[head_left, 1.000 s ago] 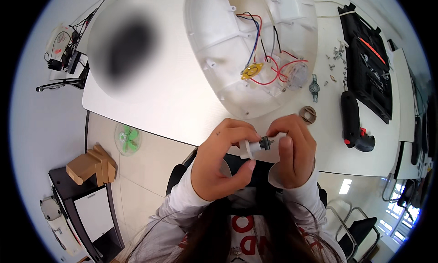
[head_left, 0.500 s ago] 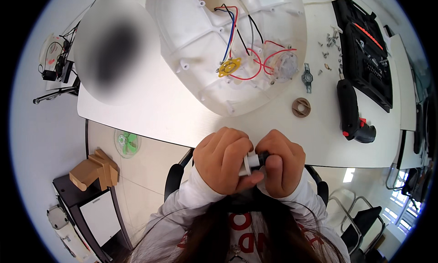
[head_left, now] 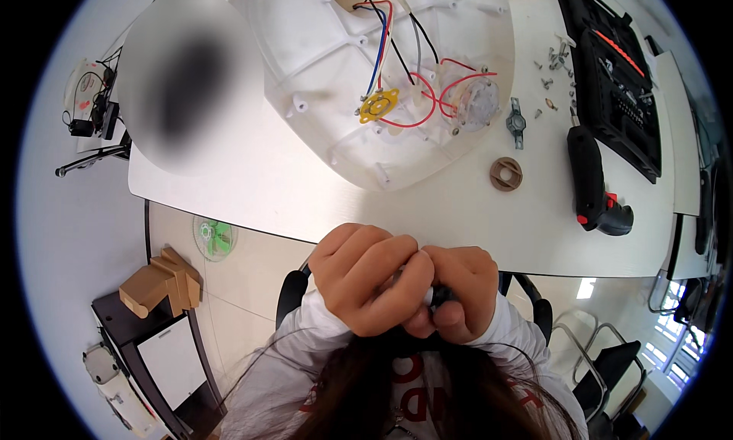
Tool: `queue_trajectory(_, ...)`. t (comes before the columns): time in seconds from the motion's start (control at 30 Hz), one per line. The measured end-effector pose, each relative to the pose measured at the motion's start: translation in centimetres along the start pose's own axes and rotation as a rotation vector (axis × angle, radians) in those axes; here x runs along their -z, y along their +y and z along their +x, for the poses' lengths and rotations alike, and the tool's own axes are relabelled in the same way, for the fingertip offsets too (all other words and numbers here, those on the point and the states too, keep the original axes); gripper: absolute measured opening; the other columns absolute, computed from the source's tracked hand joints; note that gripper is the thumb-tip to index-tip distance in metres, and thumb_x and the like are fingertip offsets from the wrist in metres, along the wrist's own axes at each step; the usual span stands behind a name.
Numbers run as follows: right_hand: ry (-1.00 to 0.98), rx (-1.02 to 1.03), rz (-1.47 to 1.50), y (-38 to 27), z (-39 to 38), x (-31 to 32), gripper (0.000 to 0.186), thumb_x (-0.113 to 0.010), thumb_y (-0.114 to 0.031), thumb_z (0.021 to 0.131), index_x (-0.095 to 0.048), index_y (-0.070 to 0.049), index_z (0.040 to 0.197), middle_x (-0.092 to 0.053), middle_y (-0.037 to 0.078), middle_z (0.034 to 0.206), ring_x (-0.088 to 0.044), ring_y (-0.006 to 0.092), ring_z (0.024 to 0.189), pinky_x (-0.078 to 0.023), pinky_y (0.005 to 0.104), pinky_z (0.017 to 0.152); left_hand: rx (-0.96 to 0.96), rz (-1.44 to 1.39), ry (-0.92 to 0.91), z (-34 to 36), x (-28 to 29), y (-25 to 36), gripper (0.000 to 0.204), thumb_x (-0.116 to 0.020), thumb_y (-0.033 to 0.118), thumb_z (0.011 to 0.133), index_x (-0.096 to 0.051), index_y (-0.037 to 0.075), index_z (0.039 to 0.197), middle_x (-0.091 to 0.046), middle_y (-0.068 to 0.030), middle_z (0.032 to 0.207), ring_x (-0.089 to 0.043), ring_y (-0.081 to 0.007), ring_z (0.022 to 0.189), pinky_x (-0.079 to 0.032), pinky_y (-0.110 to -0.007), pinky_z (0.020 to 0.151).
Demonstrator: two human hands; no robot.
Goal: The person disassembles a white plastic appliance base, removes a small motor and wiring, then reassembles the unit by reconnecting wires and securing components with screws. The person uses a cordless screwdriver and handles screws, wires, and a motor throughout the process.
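Close to my body, below the table's front edge, my left hand (head_left: 370, 276) and my right hand (head_left: 467, 287) are closed together around a small white and black part (head_left: 440, 293), mostly hidden by the fingers. Beyond them on the table lies a large white plastic housing (head_left: 309, 66), open, with a yellow round component (head_left: 379, 105), a clear round component (head_left: 478, 104) and colored wires inside. A brown ring (head_left: 505, 173) and a small metal bracket (head_left: 516, 124) lie to its right.
A black-and-red power screwdriver (head_left: 594, 182), a black toolbox (head_left: 615, 77) and several loose screws (head_left: 547, 83) are on the right of the white table (head_left: 397, 218). A rounded white object (head_left: 137, 88) sits at left. Cardboard boxes (head_left: 153, 287), a green fan (head_left: 216, 236) and chairs (head_left: 611, 356) stand around the table.
Both hands have moved down toward my body and closed more fully over the small part, which now shows less. The table and housing sit slightly higher and further left in the picture.
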State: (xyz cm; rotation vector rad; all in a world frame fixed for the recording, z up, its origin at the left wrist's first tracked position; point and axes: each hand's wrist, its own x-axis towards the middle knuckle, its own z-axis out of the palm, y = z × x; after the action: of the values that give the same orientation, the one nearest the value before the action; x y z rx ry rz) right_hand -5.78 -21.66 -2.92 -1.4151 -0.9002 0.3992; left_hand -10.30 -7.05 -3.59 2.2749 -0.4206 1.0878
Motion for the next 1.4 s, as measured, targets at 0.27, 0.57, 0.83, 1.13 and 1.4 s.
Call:
queue_trajectory(0.27, -0.067, 0.357, -0.357, 0.2, -0.5, 0.1, 0.028, -0.071, -0.024, 0.073, -0.056, -0.001, 0.077, -0.054, 0.008, 0.069, -0.056, 0.0215, 0.055, -0.045, 0.0280, 0.046, -0.203, -0.037, 0.006, 1.3, 0.9, -0.1, 0.029, -0.053, 0.034, 0.080, -0.050, 0.010, 0.065, -0.041, 0.0004, 0.053, -0.049, -0.0167, 0.047, -0.040, -0.026, 0.046)
queue_trajectory(0.57, 0.029, 0.481, -0.398, 0.1, -0.2, 0.0, 0.028, -0.069, -0.020, 0.065, -0.056, 0.002, 0.077, -0.053, 0.010, 0.069, -0.056, 0.0219, 0.056, -0.046, 0.0281, 0.046, -0.088, -0.216, 0.058, 1.3, -0.3, 0.7, 0.019, -0.051, 0.018, 0.074, -0.045, 0.006, 0.060, -0.040, -0.0030, 0.054, -0.052, -0.0192, 0.048, -0.043, -0.028, 0.045)
queue_trajectory(0.83, -0.051, 0.427, -0.348, -0.2, 0.2, 0.8, 0.026, -0.068, -0.022, 0.075, -0.054, 0.001, 0.077, -0.054, 0.009, 0.072, -0.057, 0.0219, 0.058, -0.047, 0.0289, 0.050, -0.014, -0.295, 0.010, 1.3, -0.4, 0.8, 0.011, -0.051, 0.012, 0.072, -0.048, 0.005, 0.064, -0.044, -0.0043, 0.057, -0.056, -0.0216, 0.051, -0.047, -0.030, 0.049)
queue_trajectory(1.13, -0.567, -0.360, 0.174, -1.3, -1.9, 3.1, 0.025, -0.052, -0.027, 0.093, -0.049, -0.004, 0.103, -0.061, 0.014, 0.085, -0.061, 0.0363, 0.077, -0.050, 0.0392, 0.065, -0.248, 0.012, -0.489, -0.3, 2.7, 0.4, 0.020, -0.054, 0.026, 0.080, -0.054, 0.007, 0.084, -0.057, -0.0071, 0.078, -0.062, -0.0254, 0.071, -0.053, -0.034, 0.065)
queue_trajectory(1.4, -0.710, -0.548, 0.258, 1.2, -5.2, 1.5, 0.025, -0.048, -0.027, 0.095, -0.047, -0.004, 0.104, -0.062, 0.018, 0.091, -0.061, 0.0390, 0.082, -0.050, 0.0430, 0.069, -0.384, 0.009, -0.768, -3.0, 3.3, 1.0, 0.019, -0.060, 0.026, 0.072, -0.055, 0.010, 0.082, -0.055, -0.0062, 0.079, -0.059, -0.0236, 0.070, -0.051, -0.032, 0.067)
